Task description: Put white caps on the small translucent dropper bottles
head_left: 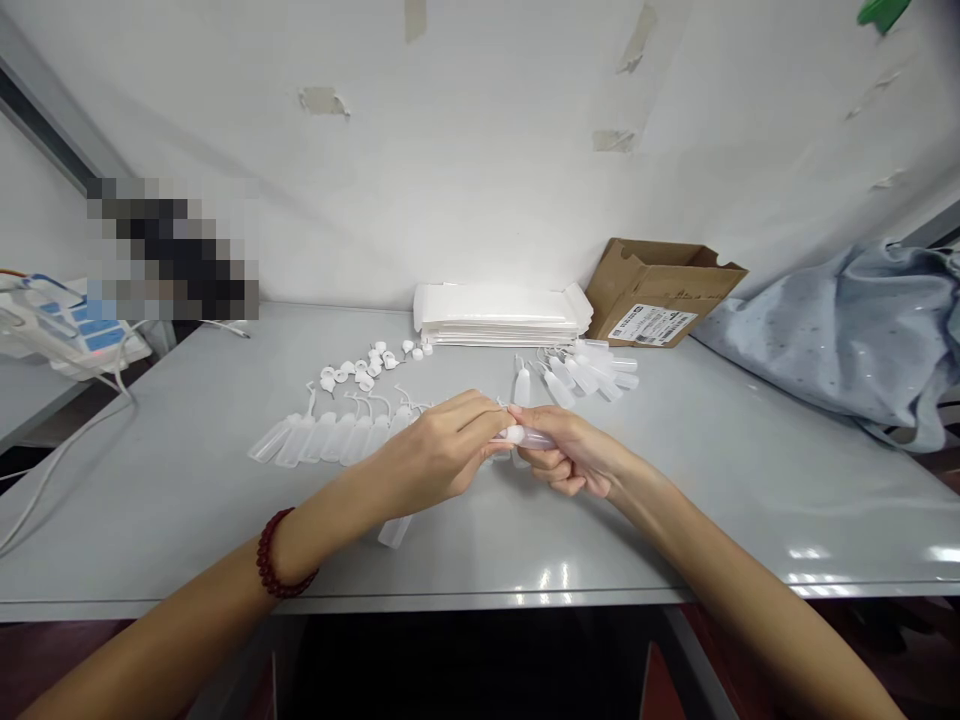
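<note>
Both hands meet over the middle of the grey table. My right hand [574, 450] is wrapped round a translucent tube [534, 438] with a white collar at its left end. The fingers of my left hand [457, 440] pinch that white end. Left of my hands, a row of translucent pieces with white cords [330, 438] lies on the table, partly hidden by my left hand. Small white caps [364, 375] are scattered behind the row. Behind my right hand lies a fan of similar corded pieces [592, 372]. One translucent piece [394, 531] lies under my left forearm.
Flat white boxes [502, 308] are stacked against the wall, beside an open cardboard box [660, 290]. Light blue cloth [840, 335] lies at the right. A power strip [82, 325] with cables is at the left.
</note>
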Tool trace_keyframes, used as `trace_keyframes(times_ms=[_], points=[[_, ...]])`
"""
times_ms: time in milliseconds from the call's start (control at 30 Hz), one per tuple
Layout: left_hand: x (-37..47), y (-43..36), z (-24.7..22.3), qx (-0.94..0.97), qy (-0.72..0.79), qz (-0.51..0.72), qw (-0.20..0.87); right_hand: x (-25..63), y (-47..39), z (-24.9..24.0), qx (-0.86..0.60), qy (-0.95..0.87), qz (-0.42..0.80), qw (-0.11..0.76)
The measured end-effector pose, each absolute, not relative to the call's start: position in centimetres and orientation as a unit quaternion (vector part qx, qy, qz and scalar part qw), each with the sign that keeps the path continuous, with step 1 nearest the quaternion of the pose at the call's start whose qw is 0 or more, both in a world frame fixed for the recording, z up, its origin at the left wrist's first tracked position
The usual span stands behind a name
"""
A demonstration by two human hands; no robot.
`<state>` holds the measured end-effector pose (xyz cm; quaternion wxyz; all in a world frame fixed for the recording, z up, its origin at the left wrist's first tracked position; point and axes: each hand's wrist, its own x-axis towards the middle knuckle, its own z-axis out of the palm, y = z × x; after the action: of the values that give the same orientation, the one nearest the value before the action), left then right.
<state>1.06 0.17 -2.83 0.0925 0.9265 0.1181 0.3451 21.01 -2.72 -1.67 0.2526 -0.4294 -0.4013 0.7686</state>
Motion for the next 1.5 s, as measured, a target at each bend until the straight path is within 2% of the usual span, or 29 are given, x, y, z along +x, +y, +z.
trace_keyframes(times_ms=[233,400,500,567,667,867,1000,1100,1200,1500], points=[[1.1,0.4,-3.0,0.939,0.09,0.332,0.007,21.3,-2.5,-1.8,-0.422,-0.392,0.781,0.242],[0.5,1.9,-2.9,0.917,0.183,0.355,0.015,21.5,-1.9,-1.8,-0.442,-0.391,0.729,0.347],[-0.7,3.5,-2.3,0.871,0.315,0.377,0.029,22.7,-0.9,-2.1,-0.482,-0.408,0.641,0.436],[-2.0,4.7,-1.9,0.83,0.407,0.379,0.033,24.0,-0.1,-2.4,-0.543,-0.425,0.53,0.493],[-4.4,6.8,-1.6,0.787,0.517,0.336,0.02,25.9,0.9,-3.1,-0.624,-0.471,0.349,0.517],[-7.1,9.1,-2.6,0.789,0.582,0.199,0.016,27.5,1.5,-4.0,-0.727,-0.569,0.091,0.374],[-6.7,9.5,-3.7,0.821,0.549,0.158,0.023,27.0,1.6,-4.1,-0.76,-0.599,-0.009,0.252],[-6.3,9.7,-4.4,0.833,0.533,0.148,0.002,26.6,1.6,-4.0,-0.79,-0.59,-0.052,0.157],[-6.1,9.9,-4.8,0.831,0.537,0.142,-0.022,26.4,1.6,-3.8,-0.805,-0.579,-0.07,0.104],[-5.7,9.9,-5.0,0.836,0.544,0.074,-0.022,26.3,1.2,-3.4,-0.823,-0.559,-0.066,0.075]])
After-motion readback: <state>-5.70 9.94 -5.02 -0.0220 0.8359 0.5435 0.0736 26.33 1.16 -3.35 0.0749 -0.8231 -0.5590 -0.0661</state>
